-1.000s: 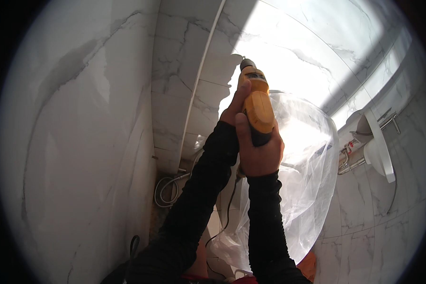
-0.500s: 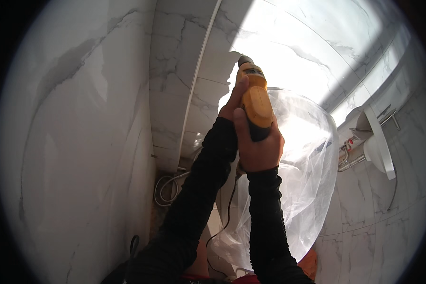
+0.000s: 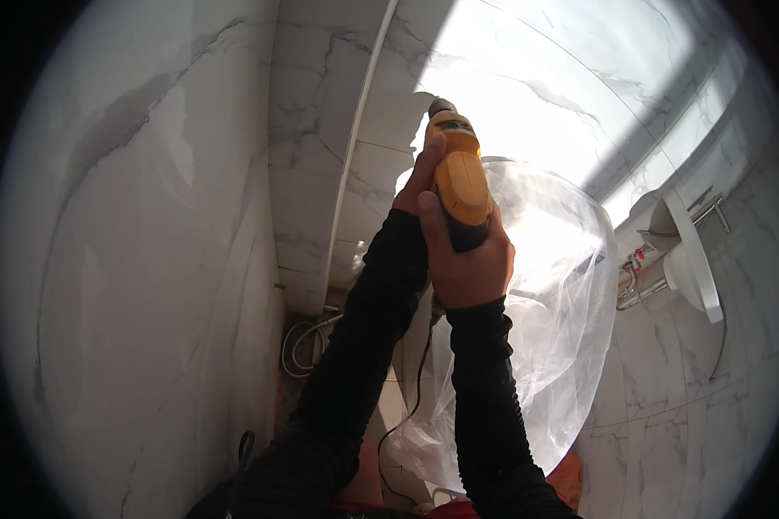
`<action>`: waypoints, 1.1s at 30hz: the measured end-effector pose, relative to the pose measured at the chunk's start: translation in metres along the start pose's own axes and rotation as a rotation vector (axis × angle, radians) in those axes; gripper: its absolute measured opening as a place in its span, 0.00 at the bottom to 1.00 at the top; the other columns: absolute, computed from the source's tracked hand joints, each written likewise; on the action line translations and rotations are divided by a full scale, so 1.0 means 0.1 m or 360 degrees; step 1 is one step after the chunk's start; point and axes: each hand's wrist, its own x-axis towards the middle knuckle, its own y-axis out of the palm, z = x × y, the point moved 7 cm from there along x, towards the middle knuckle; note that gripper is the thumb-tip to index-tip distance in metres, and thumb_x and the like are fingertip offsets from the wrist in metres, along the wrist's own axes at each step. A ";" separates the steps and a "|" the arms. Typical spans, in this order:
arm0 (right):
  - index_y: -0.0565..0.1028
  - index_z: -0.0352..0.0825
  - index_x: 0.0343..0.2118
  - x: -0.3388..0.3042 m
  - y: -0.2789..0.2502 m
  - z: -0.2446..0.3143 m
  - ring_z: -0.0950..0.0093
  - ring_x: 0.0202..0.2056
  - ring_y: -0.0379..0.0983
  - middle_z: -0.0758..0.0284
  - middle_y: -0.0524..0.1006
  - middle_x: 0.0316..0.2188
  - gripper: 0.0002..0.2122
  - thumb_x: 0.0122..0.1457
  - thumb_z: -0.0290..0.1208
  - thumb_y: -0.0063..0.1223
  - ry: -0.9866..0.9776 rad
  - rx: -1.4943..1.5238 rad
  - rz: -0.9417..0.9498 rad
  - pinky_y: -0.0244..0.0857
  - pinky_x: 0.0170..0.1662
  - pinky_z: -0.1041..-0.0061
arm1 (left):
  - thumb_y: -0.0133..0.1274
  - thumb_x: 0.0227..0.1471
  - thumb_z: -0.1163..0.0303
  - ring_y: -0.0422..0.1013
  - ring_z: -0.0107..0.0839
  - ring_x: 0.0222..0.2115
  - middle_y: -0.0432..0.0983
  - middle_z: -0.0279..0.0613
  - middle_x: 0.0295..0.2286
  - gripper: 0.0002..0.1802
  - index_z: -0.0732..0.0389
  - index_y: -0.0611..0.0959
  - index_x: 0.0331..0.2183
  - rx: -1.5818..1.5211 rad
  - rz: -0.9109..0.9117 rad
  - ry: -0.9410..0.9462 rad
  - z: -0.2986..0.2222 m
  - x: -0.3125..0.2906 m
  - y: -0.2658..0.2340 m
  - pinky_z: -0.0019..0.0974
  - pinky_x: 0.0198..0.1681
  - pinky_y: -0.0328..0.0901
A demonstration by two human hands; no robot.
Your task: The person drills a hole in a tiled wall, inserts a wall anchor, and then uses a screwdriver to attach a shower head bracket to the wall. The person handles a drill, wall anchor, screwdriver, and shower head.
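Note:
A yellow and black power drill [image 3: 464, 183] points away from me, its chuck up against or close before the marbled tile wall [image 3: 528, 95]. Whether its tip touches the tile I cannot tell. My right hand [image 3: 469, 270] is wrapped round the rear of the drill at its handle. Farther forward, my left hand [image 3: 422, 177] is closed on the drill's left side, thumb along the body. From below the grip a dark cord [image 3: 417, 389] hangs down between my forearms.
Clear plastic sheeting [image 3: 558, 337] drapes over something just right of my right arm. A white washbasin [image 3: 691, 272] with exposed pipes is mounted at the right. Low on the left lies a coiled shower hose [image 3: 303, 350], near the left tiled wall [image 3: 164, 285]. Bright sunlight falls across the far wall.
The drill and both hands have shifted slightly left and up in the picture. Both hands keep their hold.

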 end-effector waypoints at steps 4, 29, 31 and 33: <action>0.71 0.30 0.54 -0.01 0.01 -0.02 0.60 0.38 0.83 0.57 0.83 0.34 0.37 0.52 0.60 0.63 0.0007 -0.0017 -0.0015 0.75 0.44 0.66 | 0.54 0.59 0.44 0.77 0.28 0.33 0.78 0.36 0.33 0.26 0.56 0.76 0.46 0.0033 0.0004 0.0008 0.00 0.00 0.00 0.33 0.38 0.74; 0.72 0.30 0.53 0.00 -0.06 0.08 0.61 0.43 0.81 0.56 0.83 0.38 0.36 0.53 0.59 0.62 0.0141 -0.0113 0.0099 0.73 0.48 0.67 | 0.54 0.56 0.38 0.75 0.28 0.37 0.77 0.38 0.37 0.35 0.59 0.75 0.49 0.0150 0.0062 0.0002 -0.06 0.00 0.00 0.32 0.41 0.72; 0.72 0.30 0.54 -0.02 -0.08 0.06 0.60 0.43 0.81 0.55 0.82 0.39 0.37 0.53 0.59 0.62 0.0192 -0.0136 0.0113 0.73 0.48 0.66 | 0.54 0.56 0.38 0.75 0.28 0.37 0.77 0.39 0.37 0.35 0.60 0.75 0.49 0.0167 0.0052 -0.0007 -0.05 -0.04 0.03 0.32 0.42 0.71; 0.71 0.30 0.55 -0.04 -0.09 0.07 0.60 0.44 0.81 0.54 0.82 0.39 0.37 0.53 0.59 0.62 0.0177 -0.0136 0.0098 0.73 0.48 0.66 | 0.54 0.56 0.37 0.75 0.28 0.37 0.76 0.39 0.37 0.36 0.60 0.75 0.50 0.0176 0.0038 -0.0004 -0.05 -0.08 0.05 0.31 0.42 0.71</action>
